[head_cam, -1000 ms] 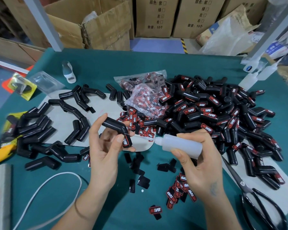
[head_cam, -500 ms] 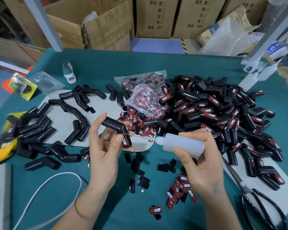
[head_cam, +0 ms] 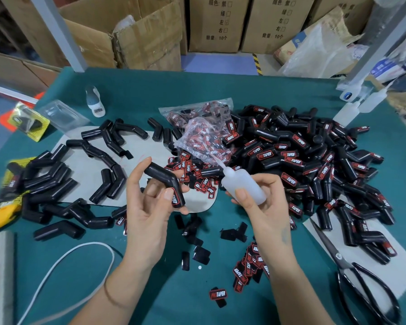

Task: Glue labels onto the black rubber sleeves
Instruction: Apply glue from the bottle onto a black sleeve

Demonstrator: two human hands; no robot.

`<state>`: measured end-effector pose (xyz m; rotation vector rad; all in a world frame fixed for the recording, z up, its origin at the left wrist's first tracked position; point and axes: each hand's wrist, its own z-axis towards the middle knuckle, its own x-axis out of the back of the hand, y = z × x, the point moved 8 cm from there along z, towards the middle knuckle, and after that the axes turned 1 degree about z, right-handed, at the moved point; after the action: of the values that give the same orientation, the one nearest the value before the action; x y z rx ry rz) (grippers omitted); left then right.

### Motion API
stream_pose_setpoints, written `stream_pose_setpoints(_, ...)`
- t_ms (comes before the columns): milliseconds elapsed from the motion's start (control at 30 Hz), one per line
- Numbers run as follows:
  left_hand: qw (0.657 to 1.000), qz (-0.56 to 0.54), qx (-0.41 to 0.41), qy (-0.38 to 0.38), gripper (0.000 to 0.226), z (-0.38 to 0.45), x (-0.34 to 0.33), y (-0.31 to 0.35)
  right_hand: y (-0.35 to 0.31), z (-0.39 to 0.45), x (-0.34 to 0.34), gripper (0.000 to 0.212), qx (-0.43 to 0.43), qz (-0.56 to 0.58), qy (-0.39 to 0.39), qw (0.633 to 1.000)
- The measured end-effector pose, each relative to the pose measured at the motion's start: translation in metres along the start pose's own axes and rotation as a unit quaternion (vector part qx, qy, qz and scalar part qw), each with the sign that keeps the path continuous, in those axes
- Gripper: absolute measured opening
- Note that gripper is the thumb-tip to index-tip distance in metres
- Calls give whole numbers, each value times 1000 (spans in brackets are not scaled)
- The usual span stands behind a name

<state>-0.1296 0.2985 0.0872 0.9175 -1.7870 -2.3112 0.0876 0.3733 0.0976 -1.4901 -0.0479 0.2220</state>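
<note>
My left hand (head_cam: 148, 207) holds a bent black rubber sleeve (head_cam: 161, 178) between fingertips and thumb; a red-and-black label (head_cam: 175, 198) sits on its lower end under my thumb. My right hand (head_cam: 265, 202) grips a translucent white glue bottle (head_cam: 243, 186), its nozzle tilted up and to the left, away from the sleeve. Several loose labels (head_cam: 245, 269) lie on the green table below my hands. A large heap of labelled sleeves (head_cam: 314, 165) fills the right side. Unlabelled sleeves (head_cam: 47, 184) lie at the left.
A plastic bag of labels (head_cam: 204, 137) lies behind my hands. Black scissors (head_cam: 361, 285) rest at the right front. A white cable (head_cam: 80, 252), a yellow tool (head_cam: 0, 213) and a small white bottle (head_cam: 94, 100) are at the left. More squeeze bottles (head_cam: 352, 110) stand far right. Cardboard boxes line the back.
My right hand has swung the glue bottle from lying level with its nozzle toward the sleeve to tilted, nozzle up and away. The left hand has kept the sleeve in place.
</note>
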Motion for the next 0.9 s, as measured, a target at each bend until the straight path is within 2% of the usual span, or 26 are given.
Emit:
stream_pose_setpoints(267, 1000, 17, 12, -7, 55, 0, -2, -2, 27, -1, -17, 30, -34, -29, -39, 998)
stream_pose_setpoints(400, 999, 20, 25, -10, 58, -1, -4, -4, 44, -2, -26, 36, -43, -95, -64, 992)
stream_pose_setpoints(600, 999, 22, 38, 0, 57, 0, -5, -9, 61, 1, -27, 36, -39, -214, -72, 973)
stream_pose_setpoints(900, 998, 14, 61, -14, 52, 2, -3, -17, 54, 4, -20, 33, -14, -257, -55, 965)
